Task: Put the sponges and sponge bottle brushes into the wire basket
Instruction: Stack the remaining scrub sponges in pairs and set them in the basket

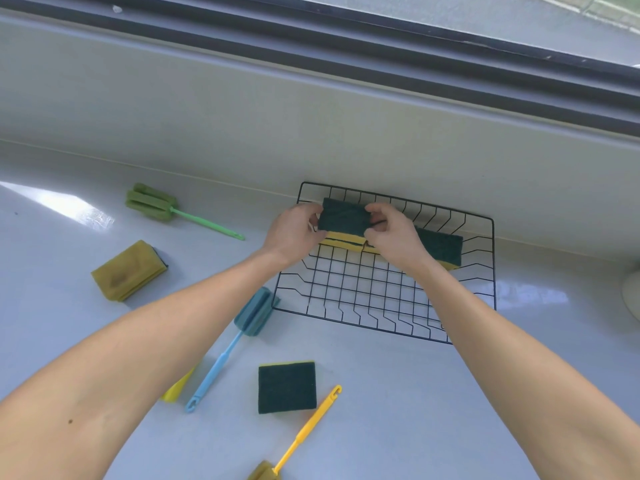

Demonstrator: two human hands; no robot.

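Note:
A black wire basket [381,317] lies on the white counter against the back wall. My left hand [294,233] and my right hand [391,237] both grip a green-and-yellow sponge [343,216] over the basket's far side. Another sponge [443,247] lies inside the basket at the right. On the counter lie a green-topped sponge [286,386], an olive-yellow sponge [130,270], a green bottle brush [173,211], a blue bottle brush [239,327] and a yellow bottle brush [301,434].
A yellow piece [176,388] shows from under my left forearm. A pale rounded object [632,296] sits at the right edge. The backsplash wall [242,109] and a dark window frame [346,46] rise behind the basket.

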